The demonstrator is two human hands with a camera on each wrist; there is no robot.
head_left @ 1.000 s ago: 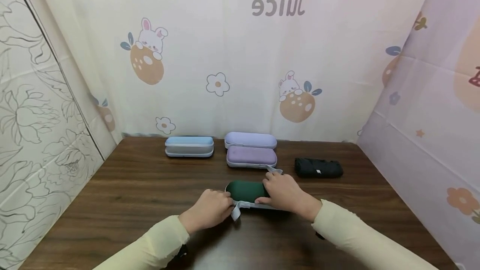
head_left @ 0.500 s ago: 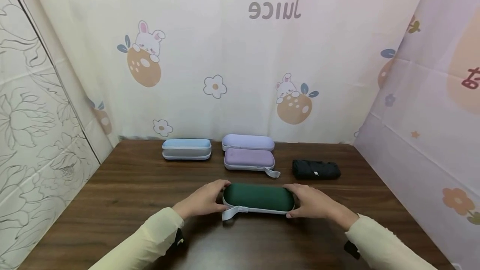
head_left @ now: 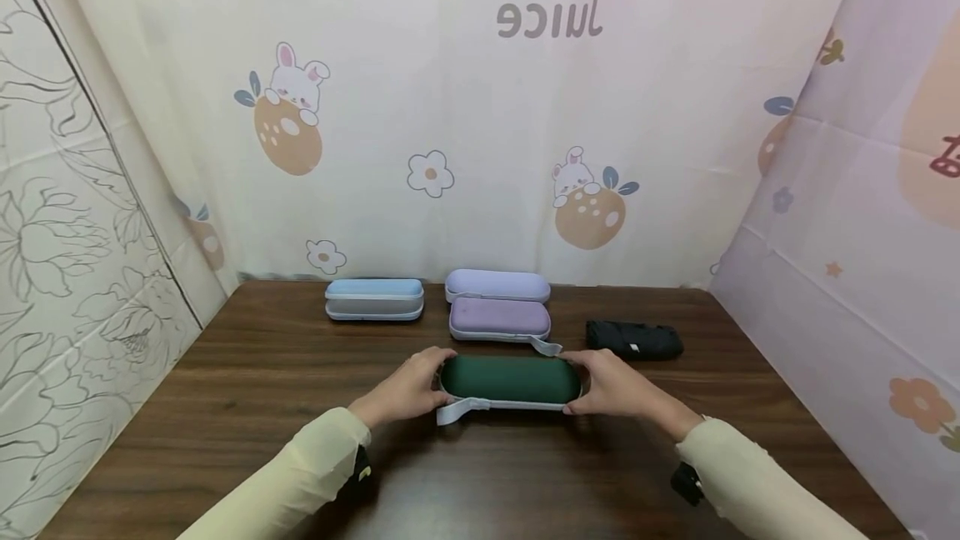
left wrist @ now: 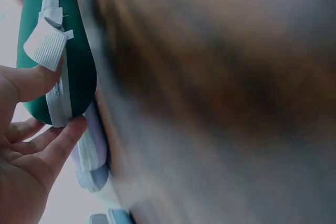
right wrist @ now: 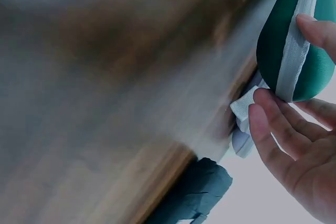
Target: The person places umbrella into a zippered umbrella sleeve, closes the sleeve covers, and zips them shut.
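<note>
Bracing the green case (head_left: 510, 380) by its two ends, I had my left hand (head_left: 405, 390) and right hand (head_left: 611, 386) curled on it, seemingly to steady it mid-worktop (head_left: 225, 407), just before the purple case (head_left: 499, 317).

Dark wooden table (head_left: 247, 407) before cream curtains (head_left: 465, 132) printed with rabbits, flowers and mirrored "Juice" lettering.
</note>
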